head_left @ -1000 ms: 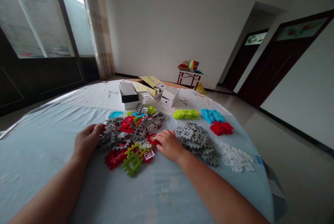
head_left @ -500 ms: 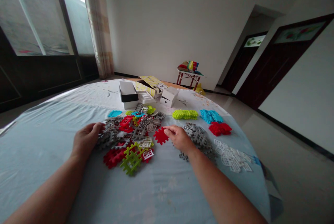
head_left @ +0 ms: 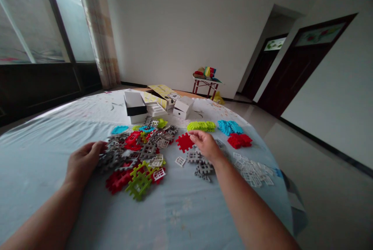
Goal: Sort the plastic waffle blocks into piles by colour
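My right hand (head_left: 206,145) pinches a red toothed plastic tile (head_left: 185,142) and holds it just above the table, over the grey tile pile (head_left: 204,166). My left hand (head_left: 83,160) rests with curled fingers on the left edge of a mixed heap of grey, red, green and white tiles (head_left: 136,152). A small white window-shaped tile (head_left: 180,161) lies loose between the heap and the grey pile. Sorted piles lie beyond my right hand: lime green (head_left: 201,126), blue (head_left: 229,126) and red (head_left: 239,140).
The round table has a light blue cloth (head_left: 175,211). White tiles (head_left: 253,170) are spread near its right edge. Open black-and-white boxes (head_left: 134,106) and a yellow box (head_left: 163,94) stand at the far side. A small red-legged table (head_left: 205,83) stands by the wall.
My right hand lifted a red tile out of the mixed heap and carried it right and away, toward the sorted piles. My left hand stayed on the heap's edge.
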